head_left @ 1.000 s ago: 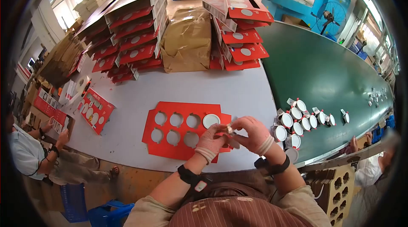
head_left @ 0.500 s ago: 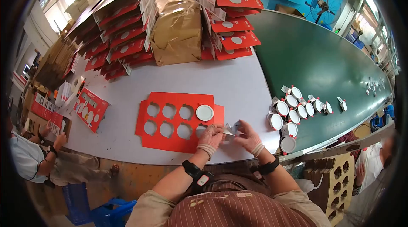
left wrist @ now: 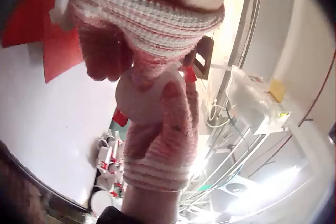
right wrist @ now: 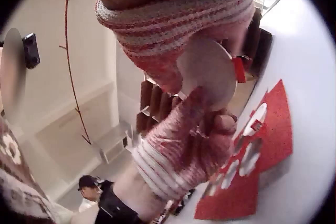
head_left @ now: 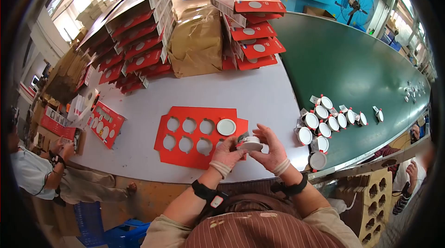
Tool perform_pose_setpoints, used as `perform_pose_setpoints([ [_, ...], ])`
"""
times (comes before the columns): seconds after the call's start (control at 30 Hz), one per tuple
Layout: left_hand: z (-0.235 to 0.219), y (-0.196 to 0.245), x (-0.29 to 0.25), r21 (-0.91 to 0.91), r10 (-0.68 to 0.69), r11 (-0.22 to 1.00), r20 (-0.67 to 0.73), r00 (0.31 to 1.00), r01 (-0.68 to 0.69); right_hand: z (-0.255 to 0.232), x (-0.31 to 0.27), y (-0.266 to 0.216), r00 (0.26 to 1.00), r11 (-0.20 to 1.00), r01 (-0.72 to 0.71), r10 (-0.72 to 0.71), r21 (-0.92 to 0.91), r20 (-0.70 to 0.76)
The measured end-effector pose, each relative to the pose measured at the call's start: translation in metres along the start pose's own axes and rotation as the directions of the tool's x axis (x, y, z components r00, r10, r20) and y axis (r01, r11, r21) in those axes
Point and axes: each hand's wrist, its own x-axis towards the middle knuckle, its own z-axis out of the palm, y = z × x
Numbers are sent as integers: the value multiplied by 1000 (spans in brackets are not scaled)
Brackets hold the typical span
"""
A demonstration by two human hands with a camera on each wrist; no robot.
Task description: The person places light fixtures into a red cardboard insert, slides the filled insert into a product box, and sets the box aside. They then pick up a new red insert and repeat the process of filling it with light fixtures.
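Observation:
In the head view, a round white downlight [head_left: 251, 144] with red clips is between the two hands, just in front of a red card insert [head_left: 184, 160]. My left hand [head_left: 226, 154] pinches it from the left, its thumb against the pale disc [right wrist: 210, 66] in the right wrist view. From the other side my right hand [head_left: 274, 151] grips the rim, with thumb and fingers about the disc in the left wrist view. Both hands wear pinkish knit gloves. The insert lies flat with rows of round holes; another white downlight [head_left: 226, 127] sits in its upper right hole.
Several downlights [head_left: 323, 129] stand on the green belt [head_left: 352, 67] at the right. Stacked red-and-white boxes [head_left: 139, 39] and a brown wrapped parcel [head_left: 195, 44] line the table's back. One red box [head_left: 106, 125] leans at the left, near another person [head_left: 34, 169].
The downlight has come up between both hands, its pale disc turned towards me. Half a second ago the left hand held a silvery piece beside it, and the hands were further apart.

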Motion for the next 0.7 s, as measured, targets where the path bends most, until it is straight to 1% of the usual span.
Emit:
perform_pose_setpoints([
  [0.03,-3,-4,-3,2,7,1000,-5,1000,-7,-2,0,-5,999,999,-11,12,30,-37],
  [0.07,-6,-8,-8,-61,71,996,46,996,-68,-7,-3,-12,995,994,-67,61,87,73],
  [0.1,-7,-4,-15,-127,134,984,94,987,-121,-9,-6,-15,995,994,-68,61,90,78],
  [0.13,-6,14,-25,84,44,995,84,995,-51,-9,-9,-16,996,999,12,-9,-35,83],
  [0.17,-4,21,-34,82,40,996,80,996,-47,-9,-12,-18,992,983,92,-77,-158,97],
  [0.2,-2,27,-40,210,230,951,13,973,-228,-8,-12,-29,994,985,106,-100,-138,54],
  [0.23,-1,33,-46,343,419,857,-27,908,-385,-9,-13,-33,993,985,107,-99,-139,57],
  [0.27,-3,43,-51,457,482,782,-12,876,-424,-11,-15,-36,994,986,88,-78,-141,79],
  [0.3,-5,50,-53,456,483,783,-18,875,-423,-12,-16,-37,993,987,70,-56,-143,100],
  [0.33,-7,56,-54,445,532,729,110,840,-520,-11,-17,-37,993,987,72,-57,-144,105],
  [0.37,-9,58,-55,420,570,671,234,787,-611,-9,-20,-37,987,990,92,-76,-110,142],
  [0.4,-10,56,-55,420,572,673,227,788,-609,-8,-20,-39,979,991,111,-96,-76,179],
  [0.43,-13,53,-53,368,533,718,255,807,-591,-11,-18,-43,978,991,111,-96,-75,184],
  [0.47,-14,51,-53,315,492,761,288,821,-567,-17,-13,-51,971,976,194,-176,-102,162],
  [0.5,-14,51,-55,314,491,763,288,823,-565,-23,-8,-60,957,953,274,-255,-131,140],
  [0.53,-14,54,-59,334,424,798,280,861,-502,-29,-4,-67,949,938,305,-285,-163,137],
  [0.57,-13,55,-64,352,352,829,274,895,-434,-32,0,-72,952,941,296,-276,-164,134],
  [0.6,-12,57,-67,349,344,833,280,896,-429,-35,4,-75,918,932,318,-258,-172,302],
  [0.63,-12,59,-68,386,308,827,298,903,-409,-38,7,-80,857,922,345,-234,-174,459],
  [0.67,-13,62,-68,423,274,817,315,909,-392,-36,9,-88,861,935,277,-139,-222,489],
  [0.7,-13,62,-69,422,271,817,320,908,-393,-36,10,-89,864,935,274,-136,-225,485],
])
